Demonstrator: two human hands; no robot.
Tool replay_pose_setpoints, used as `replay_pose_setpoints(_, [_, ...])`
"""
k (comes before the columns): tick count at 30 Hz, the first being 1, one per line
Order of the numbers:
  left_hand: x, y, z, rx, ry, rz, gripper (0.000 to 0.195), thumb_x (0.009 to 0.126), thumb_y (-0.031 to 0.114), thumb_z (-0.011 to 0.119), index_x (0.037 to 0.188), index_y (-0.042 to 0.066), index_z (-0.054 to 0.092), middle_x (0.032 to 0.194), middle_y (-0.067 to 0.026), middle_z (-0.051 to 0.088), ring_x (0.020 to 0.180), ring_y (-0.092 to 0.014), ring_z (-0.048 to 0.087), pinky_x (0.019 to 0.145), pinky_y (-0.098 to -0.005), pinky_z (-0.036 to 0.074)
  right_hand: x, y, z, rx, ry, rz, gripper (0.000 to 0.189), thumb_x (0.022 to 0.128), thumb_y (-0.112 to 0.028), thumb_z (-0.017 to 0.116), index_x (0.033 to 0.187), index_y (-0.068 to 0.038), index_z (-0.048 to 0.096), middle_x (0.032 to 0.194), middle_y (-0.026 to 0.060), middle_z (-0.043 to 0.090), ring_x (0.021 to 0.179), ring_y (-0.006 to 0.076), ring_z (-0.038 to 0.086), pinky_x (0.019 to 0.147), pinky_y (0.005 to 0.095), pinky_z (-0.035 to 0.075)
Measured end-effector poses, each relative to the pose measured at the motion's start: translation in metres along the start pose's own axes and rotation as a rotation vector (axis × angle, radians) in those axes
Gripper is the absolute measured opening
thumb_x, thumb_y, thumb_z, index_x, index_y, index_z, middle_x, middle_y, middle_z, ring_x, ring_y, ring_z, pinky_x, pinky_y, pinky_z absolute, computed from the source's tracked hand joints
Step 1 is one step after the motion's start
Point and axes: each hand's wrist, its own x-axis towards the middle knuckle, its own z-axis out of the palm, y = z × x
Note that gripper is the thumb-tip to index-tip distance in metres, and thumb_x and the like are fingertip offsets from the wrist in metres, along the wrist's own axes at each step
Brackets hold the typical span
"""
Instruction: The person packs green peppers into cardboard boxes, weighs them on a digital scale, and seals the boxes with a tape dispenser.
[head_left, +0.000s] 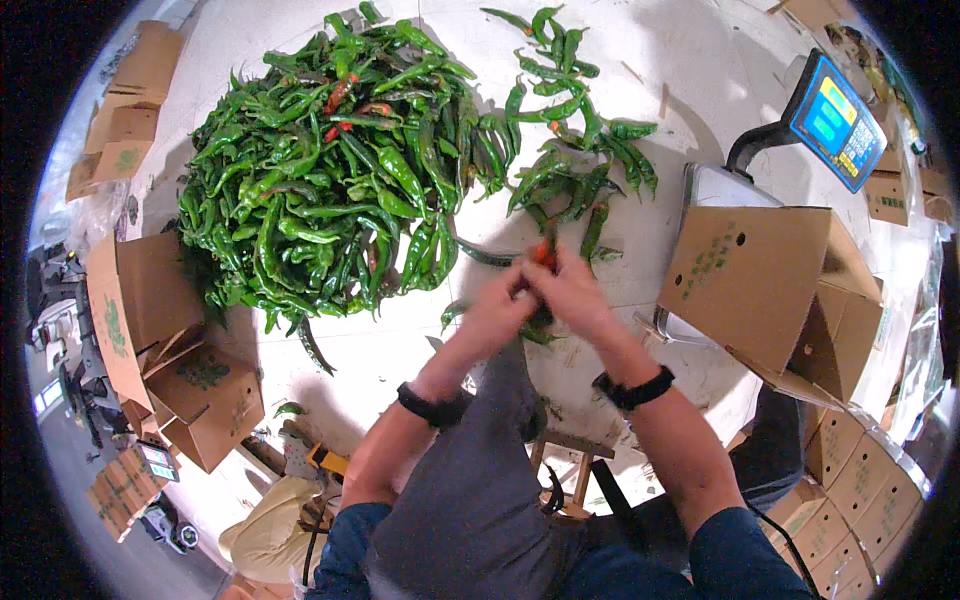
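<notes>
My left hand (496, 309) and my right hand (568, 292) meet above the floor, both blurred by motion. A red-and-dark-green chili pepper (545, 253) shows at the fingertips of my right hand, which is closed around it. My left fingers are curled against my right hand; what lies between them is hidden. Just beyond my hands, several loose green peppers (559, 180) lie in a loose line. To the left rises a big pile of green chili peppers (322, 180) with a few red ones among them. One dark green pepper (484, 255) lies beside my left hand.
An open cardboard box (742, 277) sits tilted on a platform scale (724, 187) with a lit display (836, 120) at right. Another open box (206, 397) stands left. Stacked cartons (855, 457) fill the lower right. Another person's leg (274, 525) is at lower left, near a wooden stool (574, 457).
</notes>
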Motion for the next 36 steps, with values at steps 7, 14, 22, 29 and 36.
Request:
replay_pose_setpoints(7, [-0.006,-0.017,0.010,0.060,-0.231,-0.389,0.035,0.093,0.020,0.063,0.123,0.001,0.062,0.110,-0.0071,0.067,0.100,-0.016,0.062,0.090,-0.0305,0.049,-0.006,0.047,-0.016,-0.424,-0.072,0.156,0.038,0.094,-0.035,0.056,0.101,0.001,0.066,0.095,0.0196,0.071,0.090,0.0323,0.068,0.080,0.0417,0.052])
replay_pose_setpoints(14, [-0.066,-0.052,-0.020,-0.190,0.222,-0.139,0.047,0.094,0.006,0.057,0.139,0.003,0.045,0.114,-0.0070,0.060,0.093,-0.016,0.061,0.082,-0.0327,0.052,-0.015,0.068,-0.019,-0.529,-0.152,-0.084,0.036,0.094,-0.025,0.060,0.115,0.004,0.064,0.106,0.0178,0.069,0.092,0.0257,0.067,0.084,0.0364,0.053])
replay_pose_setpoints(22, [-0.336,-0.058,-0.057,-0.383,0.869,-0.384,0.031,0.101,0.026,0.057,0.122,0.003,0.059,0.095,-0.0018,0.063,0.087,-0.013,0.059,0.078,-0.0293,0.049,-0.076,0.097,-0.070,-0.712,-0.388,0.175,0.045,0.094,-0.027,0.062,0.127,0.003,0.058,0.116,0.0189,0.066,0.105,0.0297,0.063,0.091,0.0401,0.049])
replay_pose_setpoints(29, [-0.534,-0.053,-0.037,-0.567,1.980,-0.326,0.013,0.075,-0.005,0.053,0.079,0.004,0.062,0.083,-0.0131,0.061,0.084,-0.028,0.062,0.071,-0.0400,0.055,-0.131,0.105,-0.140,-0.900,-0.409,0.122,0.045,0.094,-0.026,0.062,0.127,0.003,0.057,0.117,0.0194,0.065,0.106,0.0307,0.062,0.092,0.0406,0.048])
replay_pose_setpoints(36, [-0.622,-0.150,-0.025,-0.686,1.985,-0.544,0.008,0.080,0.004,0.051,0.073,0.003,0.055,0.073,-0.0088,0.055,0.063,-0.022,0.052,0.066,-0.0369,0.050,-0.153,0.104,-0.168,-0.979,-0.408,0.056,0.044,0.094,-0.026,0.061,0.127,0.003,0.057,0.118,0.0200,0.064,0.108,0.0316,0.061,0.093,0.0412,0.047])
